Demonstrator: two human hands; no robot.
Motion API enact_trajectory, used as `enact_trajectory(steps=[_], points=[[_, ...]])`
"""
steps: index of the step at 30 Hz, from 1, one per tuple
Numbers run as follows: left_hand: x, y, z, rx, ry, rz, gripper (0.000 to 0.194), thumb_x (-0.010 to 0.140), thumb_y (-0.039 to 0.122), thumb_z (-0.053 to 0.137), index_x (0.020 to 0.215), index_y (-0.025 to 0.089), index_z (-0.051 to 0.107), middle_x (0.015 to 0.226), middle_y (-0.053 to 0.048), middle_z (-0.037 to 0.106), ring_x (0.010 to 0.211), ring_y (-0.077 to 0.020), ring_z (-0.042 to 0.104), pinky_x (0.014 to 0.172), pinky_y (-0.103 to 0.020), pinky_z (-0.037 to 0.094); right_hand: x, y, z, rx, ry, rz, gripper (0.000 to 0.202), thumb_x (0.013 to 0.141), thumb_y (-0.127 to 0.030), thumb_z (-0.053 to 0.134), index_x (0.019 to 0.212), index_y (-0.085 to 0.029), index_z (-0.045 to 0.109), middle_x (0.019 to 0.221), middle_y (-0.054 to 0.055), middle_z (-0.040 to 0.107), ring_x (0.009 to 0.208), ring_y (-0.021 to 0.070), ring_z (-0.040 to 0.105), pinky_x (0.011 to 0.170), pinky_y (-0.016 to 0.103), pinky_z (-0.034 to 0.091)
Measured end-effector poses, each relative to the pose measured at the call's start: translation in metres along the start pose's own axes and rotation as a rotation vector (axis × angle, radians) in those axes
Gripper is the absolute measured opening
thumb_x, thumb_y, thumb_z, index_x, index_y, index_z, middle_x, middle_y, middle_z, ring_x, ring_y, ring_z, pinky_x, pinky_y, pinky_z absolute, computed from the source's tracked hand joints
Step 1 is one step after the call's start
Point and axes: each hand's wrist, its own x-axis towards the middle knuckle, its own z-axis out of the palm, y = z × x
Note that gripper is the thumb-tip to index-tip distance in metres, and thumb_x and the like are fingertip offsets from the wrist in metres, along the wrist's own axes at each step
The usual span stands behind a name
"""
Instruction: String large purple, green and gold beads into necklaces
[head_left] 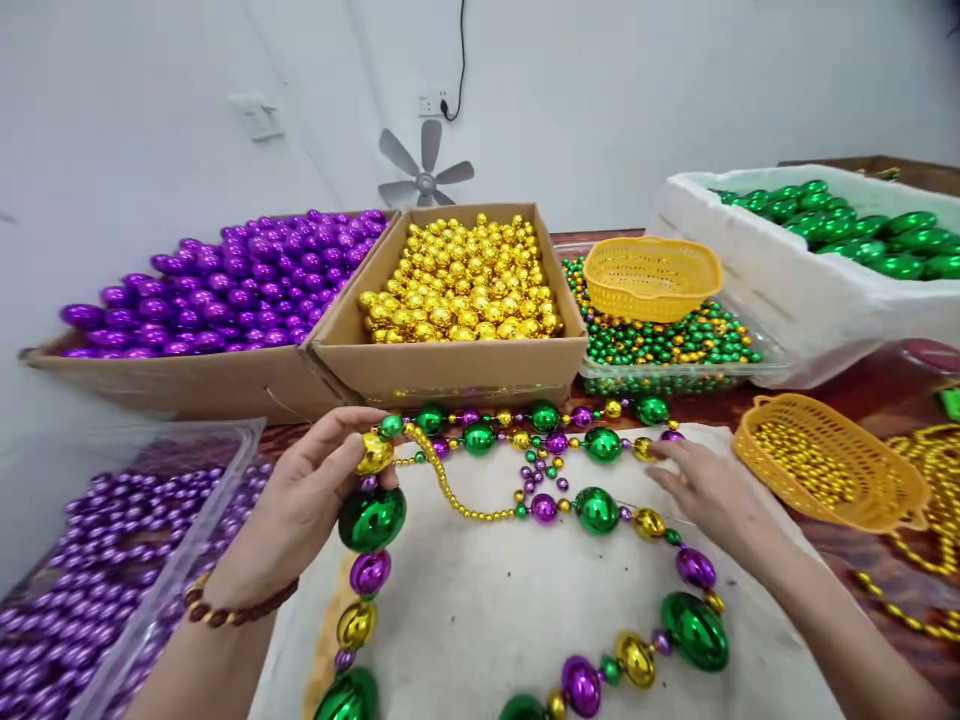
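My left hand (322, 490) is closed around a strand of shiny beads, its fingers and thumb at a gold bead (375, 454). Below it hang a large green bead (373, 519) and a purple bead (370, 572). A chain of small gold beads (450, 490) curves from there to the right part of the bead necklace (598, 510), which loops over the white cloth (480, 600). My right hand (694, 480) is stretched out with fingers apart, fingertips beside a gold bead (643, 449) on the rear strands; whether it touches them is unclear.
Cardboard boxes of purple beads (247, 285) and gold beads (465, 280) stand behind. A yellow basket (652, 280) sits on a tub of mixed small beads (675, 345). Right are a foam box (720, 260) and another yellow basket (832, 460); left, a clear bin (142, 620).
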Motion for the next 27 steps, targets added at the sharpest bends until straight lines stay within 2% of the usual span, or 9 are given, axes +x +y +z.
enact_trajectory(steps=[4,6,9,11,13,16,19,23,27], points=[[-0.018,0.022,0.015,0.016,-0.009,0.060,0.032,0.084,0.036,0.063,0.112,0.020,0.060,0.084,-0.005,0.064,0.065,-0.0168,0.061,0.051,-0.023,0.048,0.025,-0.126,0.003,0.418,-0.217,-0.428,0.043,0.089,-0.035,0.055,0.129,-0.021,0.055,0.133,0.009,0.056,0.123,0.0237,0.049,0.104,0.036,0.037],[-0.028,0.030,0.016,0.006,-0.001,0.090,0.032,0.084,0.036,0.063,0.112,0.020,0.060,0.086,-0.006,0.065,0.065,-0.0167,0.061,0.053,-0.025,0.049,0.035,-0.171,0.016,0.547,-0.338,-0.510,0.062,0.082,-0.041,0.066,0.138,-0.022,0.046,0.143,0.010,0.047,0.130,0.0259,0.041,0.106,0.039,0.034],[-0.043,0.040,0.003,-0.007,0.038,0.145,0.032,0.085,0.037,0.063,0.113,0.021,0.061,0.090,-0.005,0.065,0.067,-0.0164,0.061,0.057,-0.026,0.051,0.042,-0.202,0.026,0.694,-0.568,-0.541,0.031,0.085,-0.036,0.061,0.110,-0.017,0.063,0.115,0.009,0.067,0.105,0.0219,0.059,0.086,0.032,0.046],[-0.054,0.043,-0.010,-0.025,0.093,0.200,0.031,0.085,0.036,0.063,0.112,0.022,0.062,0.094,-0.005,0.065,0.069,-0.0162,0.061,0.060,-0.027,0.053,0.041,-0.204,0.014,0.723,-0.620,-0.541,0.022,0.092,-0.032,0.050,0.089,-0.015,0.064,0.092,0.006,0.071,0.082,0.0160,0.063,0.071,0.026,0.048],[-0.064,0.042,-0.022,-0.039,0.136,0.231,0.029,0.084,0.035,0.064,0.111,0.023,0.062,0.101,-0.005,0.066,0.073,-0.0164,0.062,0.065,-0.027,0.054,0.039,-0.202,-0.019,0.790,-0.597,-0.522,0.024,0.095,-0.031,0.045,0.084,-0.015,0.060,0.082,0.003,0.069,0.072,0.0125,0.062,0.066,0.023,0.047],[-0.072,0.036,-0.024,-0.022,0.135,0.211,0.030,0.084,0.031,0.065,0.113,0.024,0.061,0.106,-0.005,0.067,0.077,-0.0160,0.063,0.067,-0.026,0.054,0.033,-0.205,-0.093,1.037,-0.531,-0.486,0.018,0.096,-0.029,0.046,0.089,-0.016,0.056,0.066,-0.004,0.057,0.061,0.0092,0.062,0.063,0.022,0.049],[-0.075,0.030,-0.005,0.052,0.096,0.223,0.035,0.080,0.027,0.069,0.114,0.024,0.061,0.108,-0.005,0.068,0.086,-0.0171,0.064,0.071,-0.023,0.053,0.023,-0.221,-0.163,1.108,-0.392,-0.564,0.017,0.095,-0.029,0.049,0.087,-0.016,0.057,0.060,-0.008,0.049,0.048,0.0051,0.057,0.051,0.017,0.045],[-0.080,0.025,0.030,0.106,-0.074,0.323,0.039,0.082,0.030,0.068,0.119,0.022,0.060,0.121,-0.009,0.063,0.109,-0.0245,0.059,0.089,-0.031,0.050,0.005,-0.249,-0.226,1.060,-0.213,-0.649,0.025,0.096,-0.028,0.044,0.084,-0.012,0.059,0.058,-0.010,0.049,0.044,0.0002,0.055,0.051,0.011,0.043],[-0.091,-0.001,0.042,0.131,-0.187,0.295,0.046,0.083,0.030,0.066,0.129,0.025,0.055,0.133,-0.011,0.056,0.124,-0.0264,0.050,0.104,-0.037,0.039,-0.017,-0.275,-0.274,0.991,-0.059,-0.685,0.074,0.088,-0.033,-0.003,0.116,0.006,0.054,0.072,-0.008,0.053,0.047,-0.0066,0.054,0.054,0.016,0.035]])
